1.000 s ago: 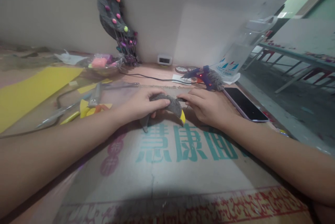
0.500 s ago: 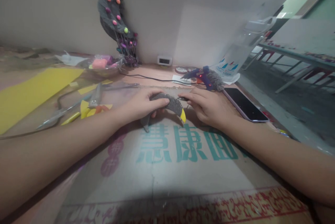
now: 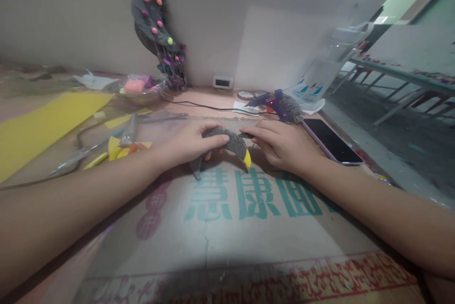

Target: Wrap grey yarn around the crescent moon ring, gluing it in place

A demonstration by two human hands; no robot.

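A curved grey felt piece with a yellow tip rests on printed cardboard at the table's middle. My left hand is wrapped over its left end, fingers curled round it. My right hand lies just to the right, fingers pinched on a small dark thing at the felt's top edge. What that thing is I cannot make out.
A blue glue gun with a red light and a phone lie right of my hands. Scissors, yellow scraps and a yellow sheet are at left. A grey felt ornament with coloured beads leans in the corner.
Nothing has plainly changed; both hands stay on the grey felt piece, with only a slight shift of the view.
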